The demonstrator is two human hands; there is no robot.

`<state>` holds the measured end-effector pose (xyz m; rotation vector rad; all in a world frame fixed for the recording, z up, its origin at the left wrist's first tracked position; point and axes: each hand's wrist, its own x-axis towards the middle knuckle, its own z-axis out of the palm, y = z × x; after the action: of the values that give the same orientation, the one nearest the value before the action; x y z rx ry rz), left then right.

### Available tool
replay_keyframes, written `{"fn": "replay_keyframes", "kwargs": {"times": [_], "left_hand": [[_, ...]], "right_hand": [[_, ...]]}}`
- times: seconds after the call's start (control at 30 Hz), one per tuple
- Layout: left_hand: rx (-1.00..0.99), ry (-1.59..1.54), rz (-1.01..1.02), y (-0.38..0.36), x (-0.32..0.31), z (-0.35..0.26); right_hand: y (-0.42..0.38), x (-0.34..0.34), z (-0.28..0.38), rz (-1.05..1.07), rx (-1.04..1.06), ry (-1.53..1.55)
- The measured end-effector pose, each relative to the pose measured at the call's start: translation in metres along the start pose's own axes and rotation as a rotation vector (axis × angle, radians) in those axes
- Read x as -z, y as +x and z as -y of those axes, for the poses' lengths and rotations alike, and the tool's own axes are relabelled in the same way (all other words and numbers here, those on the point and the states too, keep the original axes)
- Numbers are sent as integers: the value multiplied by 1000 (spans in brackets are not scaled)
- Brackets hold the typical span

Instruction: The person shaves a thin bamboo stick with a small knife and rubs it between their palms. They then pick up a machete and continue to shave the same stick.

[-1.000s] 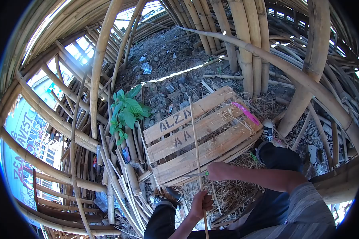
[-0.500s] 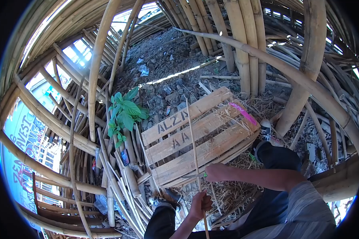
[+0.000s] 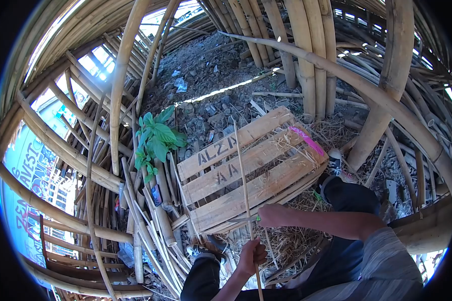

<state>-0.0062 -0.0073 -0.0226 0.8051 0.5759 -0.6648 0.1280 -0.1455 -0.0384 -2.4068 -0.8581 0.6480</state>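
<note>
A thin bamboo strip (image 3: pixel 242 175) runs upright across the front of a slatted wooden crate (image 3: pixel 226 173) lettered "ALZA". Low at the centre, my left hand (image 3: pixel 251 257) is closed around the strip's lower part. Just above and to the right, my right hand (image 3: pixel 273 216) is closed on the green-ended handle of a knife (image 3: pixel 242 219). The knife's blade points left and crosses the strip, above my left hand. Most of the handle is hidden in my fist.
Bamboo poles (image 3: pixel 311 60) rise behind the crate. A long curved pole (image 3: pixel 356 83) arches over the right side. A leafy green plant (image 3: pixel 158 138) grows left of the crate, above loose bamboo sticks (image 3: pixel 145 220). Straw (image 3: pixel 291 246) lies below my right forearm.
My right hand and the knife have moved up very slightly along the strip. My left hand stays closed on the strip in nearly the same place.
</note>
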Motion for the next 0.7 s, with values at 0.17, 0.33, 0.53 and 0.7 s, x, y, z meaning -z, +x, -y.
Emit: {"fn": "replay_keyframes", "kwargs": {"times": [0.17, 0.33, 0.53, 0.7], "left_hand": [[4, -3, 4, 2, 2, 0], [-2, 10, -16, -1, -3, -1], [-3, 19, -24, -2, -4, -1], [-8, 9, -21, -1, -2, -1]], "right_hand": [[1, -1, -1, 7, -1, 2], [0, 0, 1, 5, -2, 2], [2, -2, -1, 35, -11, -8], [3, -2, -2, 24, -12, -2]]}}
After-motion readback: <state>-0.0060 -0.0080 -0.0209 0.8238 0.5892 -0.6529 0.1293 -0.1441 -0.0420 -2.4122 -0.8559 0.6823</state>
